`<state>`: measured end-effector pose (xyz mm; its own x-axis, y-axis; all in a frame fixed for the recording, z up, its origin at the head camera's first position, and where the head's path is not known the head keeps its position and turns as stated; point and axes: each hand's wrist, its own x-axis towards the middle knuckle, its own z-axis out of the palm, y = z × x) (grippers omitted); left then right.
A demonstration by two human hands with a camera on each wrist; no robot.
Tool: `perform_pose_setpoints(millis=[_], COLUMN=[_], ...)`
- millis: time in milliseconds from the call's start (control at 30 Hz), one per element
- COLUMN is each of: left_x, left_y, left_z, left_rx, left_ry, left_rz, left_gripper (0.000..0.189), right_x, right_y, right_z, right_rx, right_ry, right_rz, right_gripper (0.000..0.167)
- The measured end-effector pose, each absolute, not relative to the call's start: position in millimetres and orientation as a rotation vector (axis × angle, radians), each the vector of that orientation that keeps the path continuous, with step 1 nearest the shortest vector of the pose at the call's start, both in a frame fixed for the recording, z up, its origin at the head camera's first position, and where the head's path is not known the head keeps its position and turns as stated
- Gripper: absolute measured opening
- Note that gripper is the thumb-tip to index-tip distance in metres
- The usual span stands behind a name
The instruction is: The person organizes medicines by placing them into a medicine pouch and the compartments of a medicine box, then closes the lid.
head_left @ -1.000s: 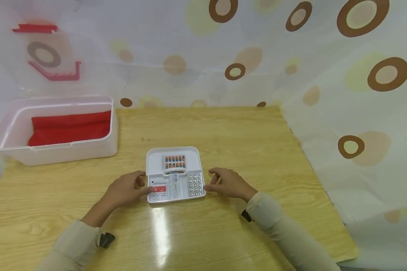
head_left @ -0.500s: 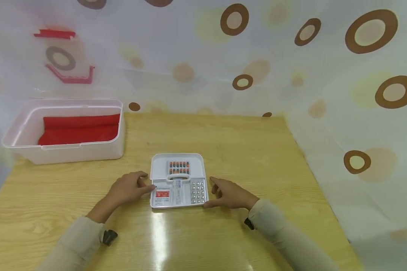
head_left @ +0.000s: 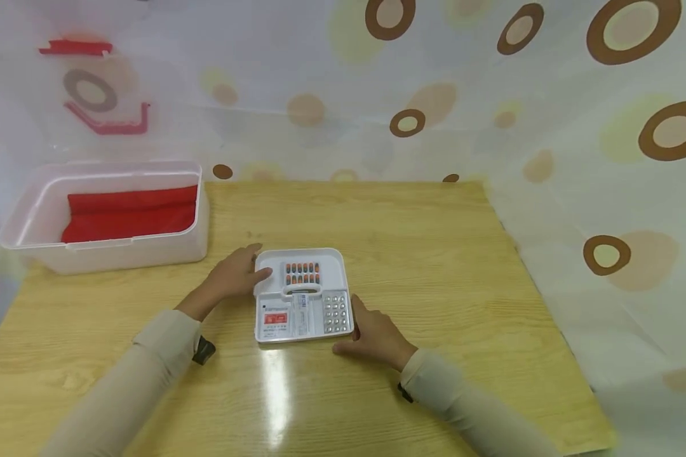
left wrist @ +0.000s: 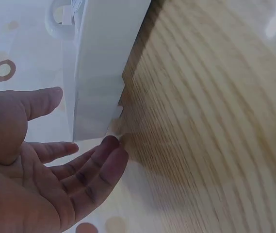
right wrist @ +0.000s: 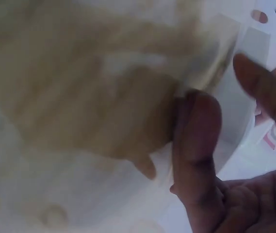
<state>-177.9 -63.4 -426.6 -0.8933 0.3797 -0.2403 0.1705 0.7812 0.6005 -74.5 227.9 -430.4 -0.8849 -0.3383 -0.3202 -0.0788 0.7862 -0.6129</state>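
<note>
A white plastic case (head_left: 333,273) lies unfolded on the table. Its back half bears a blister pack of orange and dark capsules (head_left: 302,273). In the front half are a red-and-white packet (head_left: 275,318), a narrow clear-wrapped packet (head_left: 301,314) and a silver blister pack of round tablets (head_left: 335,313). My left hand (head_left: 237,273) is at the case's back left side, thumb over the rim; the left wrist view shows loosely bent fingers by the case wall (left wrist: 104,63). My right hand (head_left: 377,336) spreads thumb and fingers about the front right corner, fingertips right at the edge.
A translucent bin (head_left: 143,254) with a red cloth (head_left: 131,216) inside stands at the table's back left. Behind it hangs a dotted curtain (head_left: 343,82), which also runs along the right side. The wooden table (head_left: 434,254) extends around the case.
My left hand has moved away from me along the case's left side, to its back half. My right hand has shifted slightly nearer to me, around the front right corner. The view has shifted too.
</note>
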Motion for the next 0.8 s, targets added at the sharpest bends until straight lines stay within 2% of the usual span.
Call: perform_pose_setpoints(millis=[200,400,600,800], left_x=[-184,-183,-192,-192], left_y=[-62,-65,-69,-81], left_z=[-427,-414,-381,-333], left_rx=[0.374,0.371,0.415,0.404], left_ry=[2.589,2.647,2.739,2.792], left_rz=[0.814,0.771,0.795,0.807], left_gripper=[0.064,0.062,0.052,0.053], right_x=[-72,-73,-83,-97], right_y=[218,214,218,214], right_z=[-437,-429,-408,-383], right_rx=[-0.347,-0.331,-0.248,-0.275], right_ry=[2.641,2.614,2.567,2.458], right_rz=[-0.890,-0.944,-1.178,-1.424], right_gripper=[0.061,0.050,0.058,0.064])
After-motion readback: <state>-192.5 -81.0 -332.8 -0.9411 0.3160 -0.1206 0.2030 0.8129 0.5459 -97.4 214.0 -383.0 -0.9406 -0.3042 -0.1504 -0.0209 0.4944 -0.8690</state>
